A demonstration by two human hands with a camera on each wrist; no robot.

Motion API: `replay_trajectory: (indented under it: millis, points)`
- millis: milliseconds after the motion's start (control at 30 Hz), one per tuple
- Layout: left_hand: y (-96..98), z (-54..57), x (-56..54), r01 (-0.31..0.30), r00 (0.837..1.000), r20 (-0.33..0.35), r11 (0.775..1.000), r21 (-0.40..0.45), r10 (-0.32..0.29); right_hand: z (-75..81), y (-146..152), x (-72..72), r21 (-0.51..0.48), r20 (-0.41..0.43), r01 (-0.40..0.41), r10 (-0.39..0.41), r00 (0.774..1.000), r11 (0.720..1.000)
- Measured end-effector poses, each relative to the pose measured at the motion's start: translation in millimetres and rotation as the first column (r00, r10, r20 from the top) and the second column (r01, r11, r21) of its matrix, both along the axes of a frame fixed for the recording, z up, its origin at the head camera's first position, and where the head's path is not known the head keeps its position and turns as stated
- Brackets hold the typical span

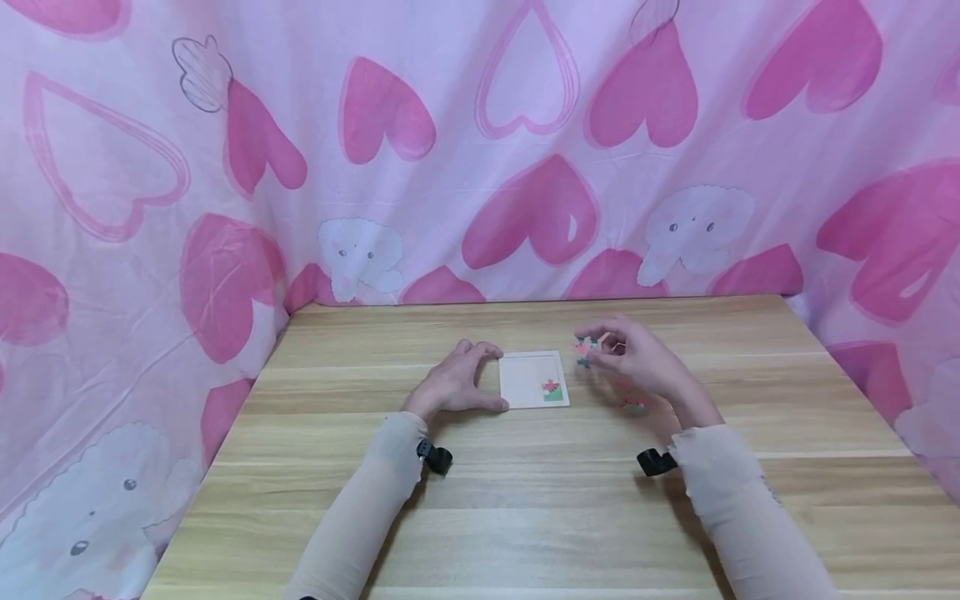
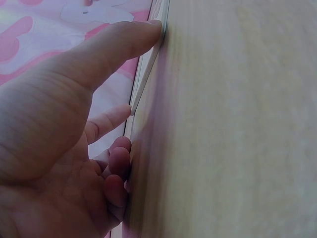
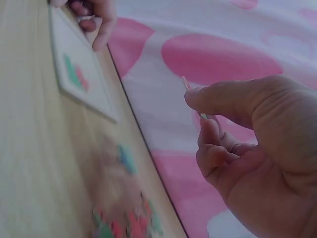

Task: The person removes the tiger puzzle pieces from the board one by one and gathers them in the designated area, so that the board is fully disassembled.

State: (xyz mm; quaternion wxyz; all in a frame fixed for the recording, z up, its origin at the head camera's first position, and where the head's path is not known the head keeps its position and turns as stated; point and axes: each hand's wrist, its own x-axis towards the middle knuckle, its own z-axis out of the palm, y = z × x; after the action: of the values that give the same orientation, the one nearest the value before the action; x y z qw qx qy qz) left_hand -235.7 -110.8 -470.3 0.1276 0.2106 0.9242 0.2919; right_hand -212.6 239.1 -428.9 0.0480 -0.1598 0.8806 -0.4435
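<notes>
A square white puzzle tray lies on the table, with one red and green puzzle piece in its near right corner. My left hand holds the tray's left side, thumb at the near corner and index finger at the far one; the other fingers curl loosely. Right of the tray and above the table, my right hand pinches a thin puzzle piece between thumb and fingertips. Seen edge-on in the right wrist view, that piece hides most of its picture.
Under the right hand several loose red and green puzzle pieces lie on the wooden table. A bluish piece lies between them and the tray. A pink heart-patterned curtain hangs behind the table's far edge.
</notes>
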Motion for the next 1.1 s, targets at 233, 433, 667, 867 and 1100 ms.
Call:
replay_trajectory:
  millis: [233, 433, 667, 867, 1100]
  points:
    - [-1.6, -0.5, -0.8, 0.004, 1.0, -0.014, 1.0, -0.003, -0.004, -9.0, 14.8, 9.5, 0.008, 0.045, 0.016, -0.016, 0.999, 1.0]
    - [-2.5, -0.1, -0.3, -0.001, 1.0, -0.013, 1.0, -0.006, 0.001, -23.4, 14.2, 10.0, 0.009, 0.089, -0.007, 0.007, 0.996, 1.0]
    - [0.8, -0.7, -1.1, 0.013, 1.0, -0.009, 1.0, -0.009, -0.013, -34.4, 12.0, 9.8, 0.108, 0.05, -0.002, -0.003, 0.999, 0.994]
    - [1.2, -0.3, -1.7, 0.011, 1.0, -0.004, 1.0, -0.007, -0.011, -38.1, 10.4, 9.7, 0.141, 0.045, 0.006, -0.013, 0.999, 0.99]
    - [-1.3, -1.5, -1.7, 0.008, 1.0, -0.003, 1.0, 0.0, -0.008, -39.8, 4.9, 9.4, 0.152, 0.038, -0.007, 0.001, 0.999, 0.988]
